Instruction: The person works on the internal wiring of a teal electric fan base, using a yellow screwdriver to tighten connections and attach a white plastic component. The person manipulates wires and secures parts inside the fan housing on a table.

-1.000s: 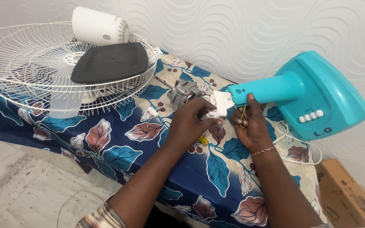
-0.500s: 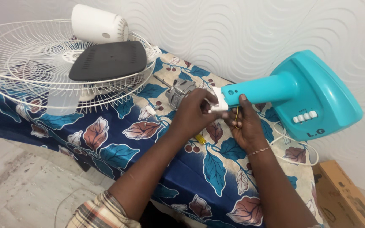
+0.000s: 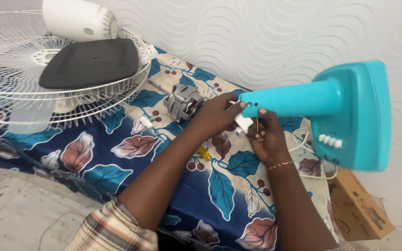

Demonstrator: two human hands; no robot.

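Note:
A turquoise fan stand lies on its side over the leaf-print cloth, neck pointing left. My left hand pinches a small white plastic part at the end of the neck. Just under the neck, my right hand grips thin yellow wires beside that white part. A bare metal fan motor lies just left of my left hand. A yellow-handled screwdriver shows under my left forearm.
White wire fan guards rest at the left, with a black cover plate and a white motor housing on them. A white cord trails by the stand's base. A cardboard box sits on the floor, right.
The fan stand's neck has shifted slightly, and both hands have moved up close to its open end, still holding the white part and wires.

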